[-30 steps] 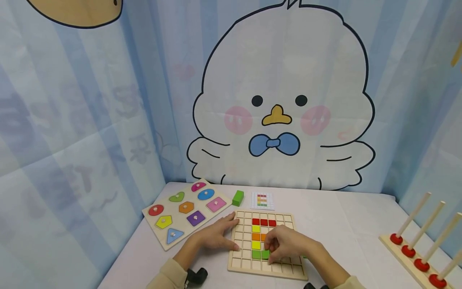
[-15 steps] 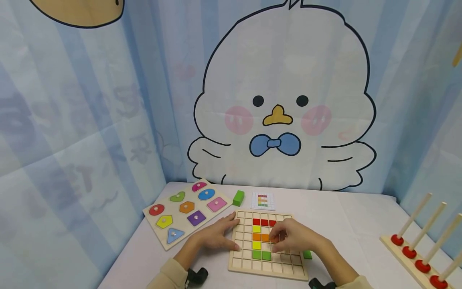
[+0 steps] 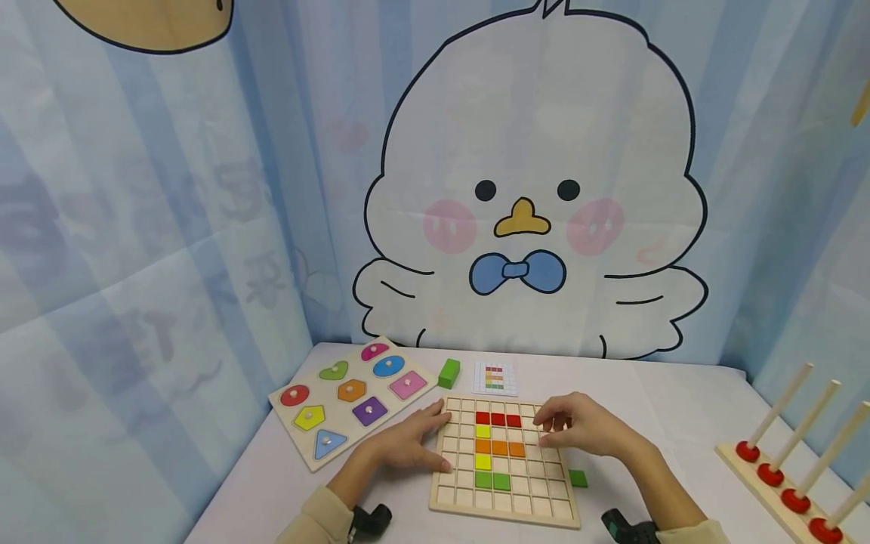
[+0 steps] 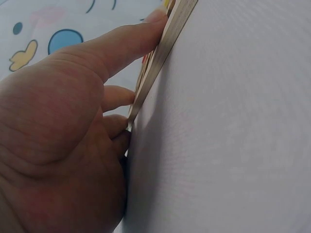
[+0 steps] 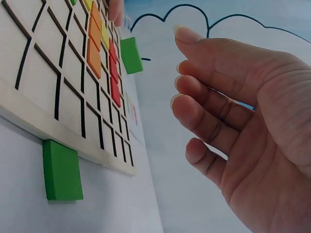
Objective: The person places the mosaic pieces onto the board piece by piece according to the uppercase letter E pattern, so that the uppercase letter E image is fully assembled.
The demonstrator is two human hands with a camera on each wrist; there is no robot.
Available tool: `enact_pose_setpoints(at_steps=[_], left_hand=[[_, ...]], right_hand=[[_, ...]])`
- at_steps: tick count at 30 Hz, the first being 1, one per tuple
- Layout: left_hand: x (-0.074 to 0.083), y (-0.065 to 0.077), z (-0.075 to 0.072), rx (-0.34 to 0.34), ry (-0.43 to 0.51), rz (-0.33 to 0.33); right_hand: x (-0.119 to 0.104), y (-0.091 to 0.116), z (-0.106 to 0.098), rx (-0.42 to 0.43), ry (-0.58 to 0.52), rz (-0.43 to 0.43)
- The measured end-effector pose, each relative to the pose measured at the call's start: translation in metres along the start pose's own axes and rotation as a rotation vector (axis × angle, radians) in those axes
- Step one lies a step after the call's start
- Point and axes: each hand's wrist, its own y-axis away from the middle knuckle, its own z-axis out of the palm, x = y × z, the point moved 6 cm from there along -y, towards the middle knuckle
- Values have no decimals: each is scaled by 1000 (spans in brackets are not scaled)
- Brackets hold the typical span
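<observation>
A wooden grid board (image 3: pixel 458 495) lies on the white table. Square tiles sit in its cells: a row of red tiles (image 3: pixel 498 419), a row of orange tiles (image 3: pixel 500 449), single yellow tiles (image 3: pixel 482 462) and two green tiles (image 3: pixel 483 480). My left hand (image 3: pixel 408 438) rests on the board's left edge, thumb and fingers extended along it. Over the board's upper right edge hovers my right hand (image 3: pixel 587 425). Its fingers are loosely bent with nothing between them, as the right wrist view shows. A loose green tile (image 5: pixel 63 170) lies beside the board's right edge.
Behind the board are a green block (image 3: pixel 449 373) and a small pattern card (image 3: pixel 495 378). A shape puzzle board (image 3: pixel 319 397) lies at the left. At the right stands a wooden peg rack (image 3: pixel 782 487) with red rings. A curtain (image 3: pixel 632 325) backs the table.
My right hand has moved right and away from the green tiles, past the orange row, uncovering both rows and the loose green tile. The left hand has stayed put.
</observation>
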Motion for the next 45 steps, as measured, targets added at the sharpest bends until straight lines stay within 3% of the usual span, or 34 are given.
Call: enact_pose_setpoints(at_steps=[11, 26, 36, 45], left_hand=[[0, 0, 0, -3, 10, -2], [-2, -3, 0, -3, 11, 6], [-2, -3, 1, -4, 22, -3], [-1, -2, 1, 2, 6, -6]], right_hand=[[21, 9, -5, -127, -45, 57], [51, 26, 1, -271, -141, 221], [57, 23, 7, -284, -93, 236], [61, 25, 4, -260, -117, 235]])
